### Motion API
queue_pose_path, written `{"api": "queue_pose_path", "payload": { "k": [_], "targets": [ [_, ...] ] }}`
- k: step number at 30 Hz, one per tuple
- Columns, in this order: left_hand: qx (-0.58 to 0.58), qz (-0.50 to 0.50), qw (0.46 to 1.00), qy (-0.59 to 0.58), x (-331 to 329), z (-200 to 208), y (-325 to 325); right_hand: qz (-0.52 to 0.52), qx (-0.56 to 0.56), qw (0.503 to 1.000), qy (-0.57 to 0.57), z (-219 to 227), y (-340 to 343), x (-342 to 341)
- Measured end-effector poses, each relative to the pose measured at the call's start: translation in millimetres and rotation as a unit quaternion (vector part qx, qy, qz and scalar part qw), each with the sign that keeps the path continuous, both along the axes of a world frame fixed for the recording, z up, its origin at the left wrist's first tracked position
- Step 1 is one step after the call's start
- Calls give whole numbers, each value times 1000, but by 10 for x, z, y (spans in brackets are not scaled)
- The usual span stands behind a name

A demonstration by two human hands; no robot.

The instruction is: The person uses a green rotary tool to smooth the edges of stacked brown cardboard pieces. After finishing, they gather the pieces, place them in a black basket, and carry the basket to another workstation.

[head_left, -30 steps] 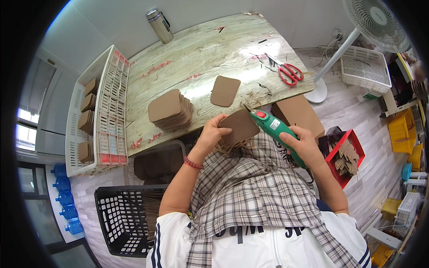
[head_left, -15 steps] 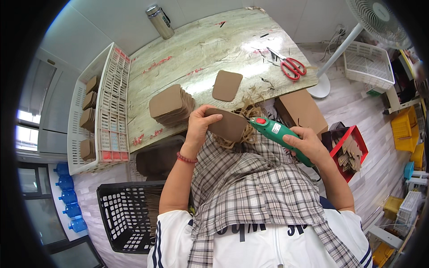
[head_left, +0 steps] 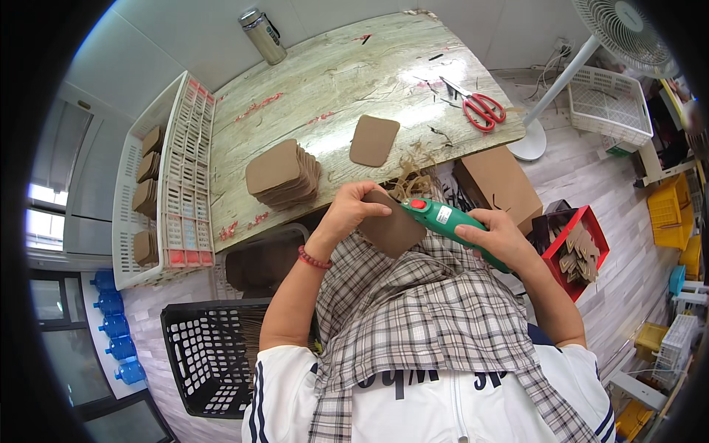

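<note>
- The left hand (head_left: 351,214) has its fingers clenched on a brown cardboard piece (head_left: 391,229), gripping its upper left edge; the piece sits just off the desk's near edge, above the lap.
- The right hand (head_left: 498,236) is wrapped tight around a green power cutter (head_left: 450,221), whose tip (with a red button on top) meets the upper right edge of the piece.
- A tangle of thin cardboard trimmings (head_left: 413,177) hangs at the near edge of the desk (head_left: 332,81), just above the cutter's tip.
- A stack of cut brown pieces (head_left: 281,173) lies close to the near edge, left of the hands; a single piece (head_left: 373,140) lies beside it toward the middle.
- Red-handled scissors (head_left: 480,107) rest by the right edge.
- A metal flask (head_left: 264,35) stands at the far left corner.
- A checked cloth (head_left: 428,310) covers the lap.
</note>
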State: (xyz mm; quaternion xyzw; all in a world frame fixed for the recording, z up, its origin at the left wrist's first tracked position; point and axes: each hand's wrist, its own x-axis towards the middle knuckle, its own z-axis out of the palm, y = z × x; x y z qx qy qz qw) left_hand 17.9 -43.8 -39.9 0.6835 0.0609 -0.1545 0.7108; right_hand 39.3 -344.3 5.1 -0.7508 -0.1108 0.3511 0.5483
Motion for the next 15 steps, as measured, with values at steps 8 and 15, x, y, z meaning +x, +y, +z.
{"api": "queue_pose_path", "payload": {
  "k": [8,15],
  "targets": [
    [18,-71,997,12,100,132,-20,5,8,1000,2,0,35,45],
    [94,-127,987,15,163,326,-72,-1,33,999,7,-39,28,47]
  ]
}}
